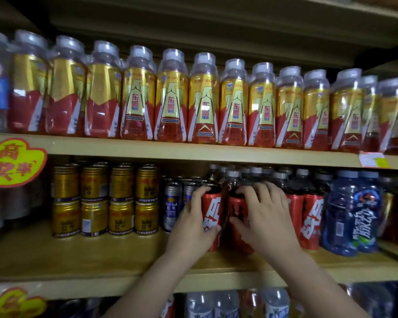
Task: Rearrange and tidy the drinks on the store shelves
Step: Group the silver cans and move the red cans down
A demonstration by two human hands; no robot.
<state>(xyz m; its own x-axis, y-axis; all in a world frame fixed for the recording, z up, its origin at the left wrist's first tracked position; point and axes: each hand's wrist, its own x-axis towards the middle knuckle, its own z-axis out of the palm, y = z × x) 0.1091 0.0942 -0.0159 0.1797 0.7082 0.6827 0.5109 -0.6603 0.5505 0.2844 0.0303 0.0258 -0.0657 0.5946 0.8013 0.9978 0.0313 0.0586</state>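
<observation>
On the middle shelf (101, 255) stand red-labelled dark drink bottles. My left hand (191, 223) is wrapped around one red-labelled bottle (213, 210) from its left side. My right hand (262, 216) grips the neighbouring red-labelled bottle (236, 205) from the right, fingers curled over its shoulder. The two bottles stand side by side, nearly touching, at the shelf's front. More red-labelled bottles (310, 216) stand to the right, with grey-capped ones behind.
Gold cans (106, 200) are stacked two high at the left, blue-silver cans (171, 203) beside them. Blue bottles (354, 216) stand at the right. The upper shelf holds a row of gold-and-red bottles (202, 102). A yellow sign (12, 161) hangs at the left edge.
</observation>
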